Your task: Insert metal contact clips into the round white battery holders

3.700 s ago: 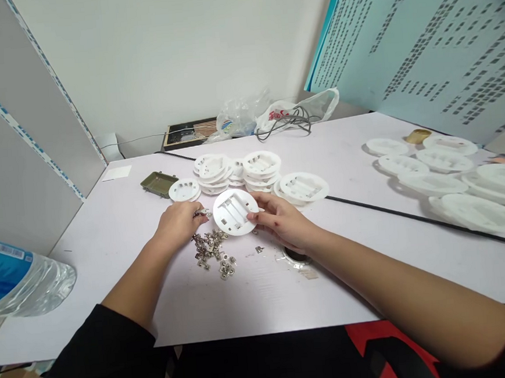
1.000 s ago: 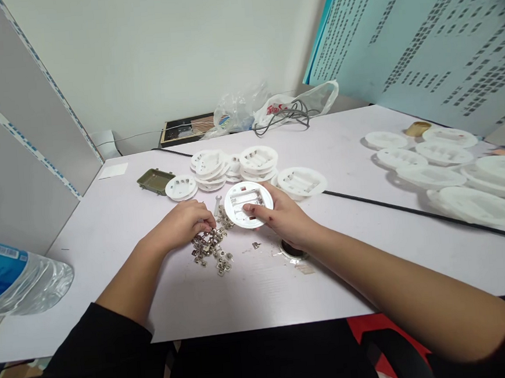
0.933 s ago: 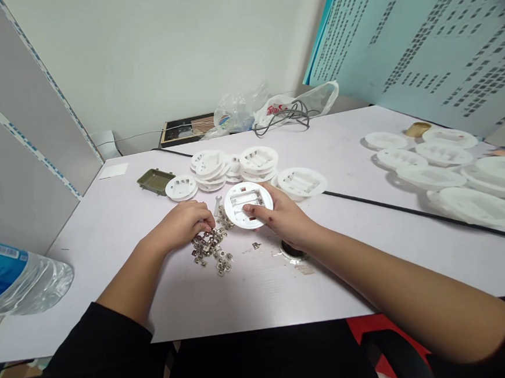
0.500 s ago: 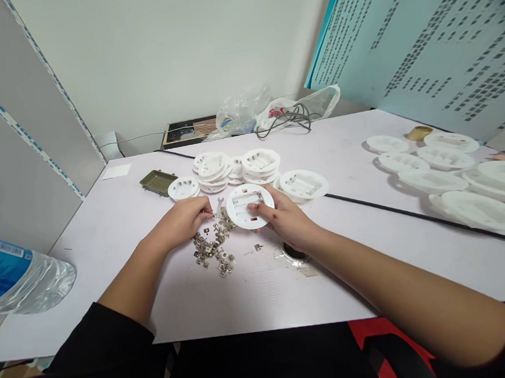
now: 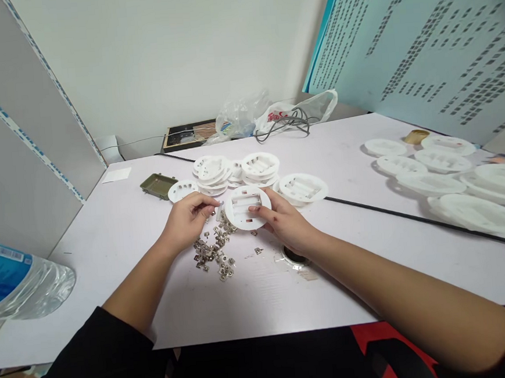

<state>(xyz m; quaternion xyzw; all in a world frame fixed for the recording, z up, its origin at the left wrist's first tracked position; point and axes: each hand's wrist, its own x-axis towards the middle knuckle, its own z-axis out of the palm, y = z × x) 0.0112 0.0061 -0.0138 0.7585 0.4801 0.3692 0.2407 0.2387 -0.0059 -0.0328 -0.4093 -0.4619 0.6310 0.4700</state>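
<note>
My right hand (image 5: 287, 221) grips a round white plastic battery holder (image 5: 237, 218) by its right side, the thumb lying across its slots. Left of it, my left hand (image 5: 189, 220) is closed in a pinch near the holder's rim; what sits between the fingertips is too small to make out. Below the hands lies a loose heap of small metal battery contacts (image 5: 209, 252), with a single contact (image 5: 258, 251) apart on the right. A small wrench (image 5: 219, 212) is partly hidden between the left fingers and the holder.
Stacked white holders (image 5: 259, 165) stand behind my hands, beside an olive plastic box (image 5: 159, 185). More white discs (image 5: 431, 183) lie at right. A black cable (image 5: 367, 208) crosses the table. A water bottle (image 5: 23, 277) lies at left; plastic bags (image 5: 273, 114) are at the back.
My left hand has moved slightly right, with its fingers closer to the holder's rim. The right hand keeps its hold on the holder, which has shifted a little left.
</note>
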